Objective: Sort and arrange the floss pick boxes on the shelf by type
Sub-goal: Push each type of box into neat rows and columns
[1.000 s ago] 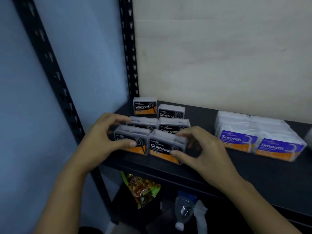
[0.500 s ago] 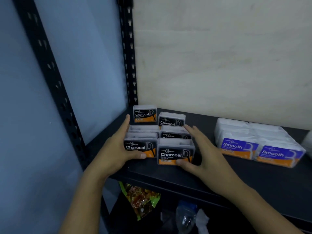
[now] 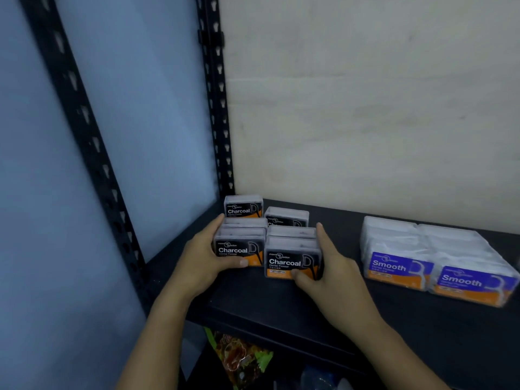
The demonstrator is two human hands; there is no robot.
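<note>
Several black-and-orange Charcoal boxes stand in two rows at the left end of the black shelf (image 3: 270, 305). My left hand (image 3: 202, 260) lies flat against the left side of the front left Charcoal box (image 3: 239, 249), thumb across its front. My right hand (image 3: 334, 268) presses the right side of the front right Charcoal box (image 3: 292, 263) with straight fingers, thumb at its lower front. Two more Charcoal boxes (image 3: 243, 209) stand behind near the wall. White, purple-labelled Smooth boxes (image 3: 399, 266) sit grouped to the right, apart from my hands.
Black slotted shelf uprights stand at the back corner (image 3: 216, 122) and the front left (image 3: 84, 122). A pale wall backs the shelf. On the level below lie a colourful snack bag (image 3: 239, 358) and a plastic bottle (image 3: 318, 378).
Both hands have slid the front Charcoal boxes back against the rows behind. My fingers have straightened from a curled grip to lie flat along the boxes' sides.
</note>
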